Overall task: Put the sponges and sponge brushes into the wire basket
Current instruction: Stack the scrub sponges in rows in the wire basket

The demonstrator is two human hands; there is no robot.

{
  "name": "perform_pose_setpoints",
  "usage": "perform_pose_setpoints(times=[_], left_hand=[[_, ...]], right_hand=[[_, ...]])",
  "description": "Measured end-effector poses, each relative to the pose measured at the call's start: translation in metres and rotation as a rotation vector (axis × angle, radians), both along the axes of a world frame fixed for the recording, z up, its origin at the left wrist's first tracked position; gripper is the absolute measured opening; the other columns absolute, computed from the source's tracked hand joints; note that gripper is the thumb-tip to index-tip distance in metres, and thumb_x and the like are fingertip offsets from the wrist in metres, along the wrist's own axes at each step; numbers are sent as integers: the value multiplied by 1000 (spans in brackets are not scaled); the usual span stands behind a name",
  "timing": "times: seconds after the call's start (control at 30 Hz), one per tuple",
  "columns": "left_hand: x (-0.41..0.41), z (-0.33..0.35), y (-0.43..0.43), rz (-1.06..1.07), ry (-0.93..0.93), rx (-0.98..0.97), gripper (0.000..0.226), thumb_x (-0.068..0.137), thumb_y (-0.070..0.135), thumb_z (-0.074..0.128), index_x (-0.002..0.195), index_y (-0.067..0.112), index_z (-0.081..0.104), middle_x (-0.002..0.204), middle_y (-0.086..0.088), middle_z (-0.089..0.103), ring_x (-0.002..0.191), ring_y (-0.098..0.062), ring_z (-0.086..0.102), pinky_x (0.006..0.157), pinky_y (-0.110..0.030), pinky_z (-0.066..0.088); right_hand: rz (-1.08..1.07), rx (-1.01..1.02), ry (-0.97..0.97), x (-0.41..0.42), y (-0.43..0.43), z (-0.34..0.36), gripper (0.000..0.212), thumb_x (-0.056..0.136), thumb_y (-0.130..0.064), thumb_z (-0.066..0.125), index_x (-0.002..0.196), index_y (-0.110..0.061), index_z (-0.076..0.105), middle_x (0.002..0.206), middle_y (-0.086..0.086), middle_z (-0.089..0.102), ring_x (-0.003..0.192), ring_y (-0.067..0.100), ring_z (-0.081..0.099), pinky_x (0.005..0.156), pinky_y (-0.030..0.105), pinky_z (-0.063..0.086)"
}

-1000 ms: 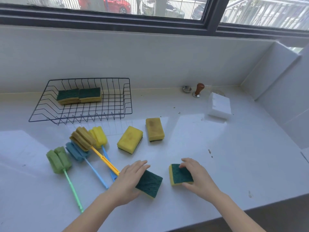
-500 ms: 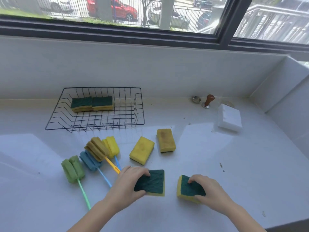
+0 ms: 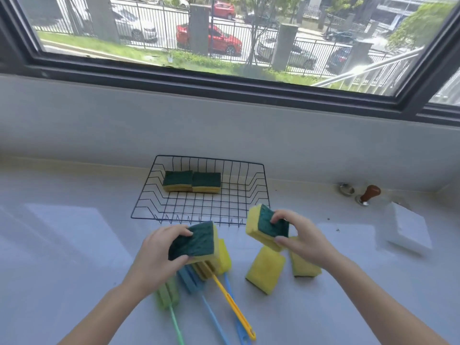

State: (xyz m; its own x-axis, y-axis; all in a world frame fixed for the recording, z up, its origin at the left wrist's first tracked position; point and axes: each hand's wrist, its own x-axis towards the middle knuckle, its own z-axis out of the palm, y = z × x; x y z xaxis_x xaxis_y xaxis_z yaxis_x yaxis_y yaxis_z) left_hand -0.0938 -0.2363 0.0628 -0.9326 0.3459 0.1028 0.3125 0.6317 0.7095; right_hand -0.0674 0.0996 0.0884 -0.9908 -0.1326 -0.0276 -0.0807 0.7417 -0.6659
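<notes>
White counter point(image 3: 74, 245) with wire basket point(image 3: 201, 207), sponges point(image 3: 265, 272).

Both bare forearms reach forward from the bottom edge, raised above the counter. The left hand point(image 3: 159, 255) is palm down, fingers and thumb clamped on a green-topped yellow rectangular sponge point(image 3: 193, 242). The right hand point(image 3: 302, 236) pinches a second green-and-yellow rectangular sponge point(image 3: 265, 226), tilted, between thumb and fingertips.

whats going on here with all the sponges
A person is clearing sponges into the wire basket. The left hand holds one green-topped sponge and the right hand another, both lifted near the basket's front edge. Two sponges already lie inside. Two yellow sponges and the sponge brushes remain on the counter.
</notes>
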Motion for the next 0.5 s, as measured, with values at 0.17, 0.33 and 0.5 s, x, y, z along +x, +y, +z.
perform_pose_setpoints(times=[0.17,0.33,0.5], left_hand=[[-60,-2,-6,8,-14,46,44,70,7,71,105,29,56,109,14,59,103,-13,52,92,-39,43],[-125,-13,9,-15,36,18,43,70,13,71,108,26,55,115,9,60,105,-16,54,93,-40,45],[-178,-32,24,-15,60,-8,46,70,19,72,111,28,53,120,9,59,113,-13,50,98,-34,37]], right_hand=[[18,126,65,-89,-33,-11,36,78,-9,67,102,-30,50,118,-9,55,109,13,49,84,31,43],[3,305,33,-164,-40,-36,35,80,-9,64,109,-23,50,119,-3,55,110,19,47,85,35,45],[-3,498,-11,-224,-45,-67,40,79,-2,59,111,-22,47,119,2,55,109,27,47,77,40,48]])
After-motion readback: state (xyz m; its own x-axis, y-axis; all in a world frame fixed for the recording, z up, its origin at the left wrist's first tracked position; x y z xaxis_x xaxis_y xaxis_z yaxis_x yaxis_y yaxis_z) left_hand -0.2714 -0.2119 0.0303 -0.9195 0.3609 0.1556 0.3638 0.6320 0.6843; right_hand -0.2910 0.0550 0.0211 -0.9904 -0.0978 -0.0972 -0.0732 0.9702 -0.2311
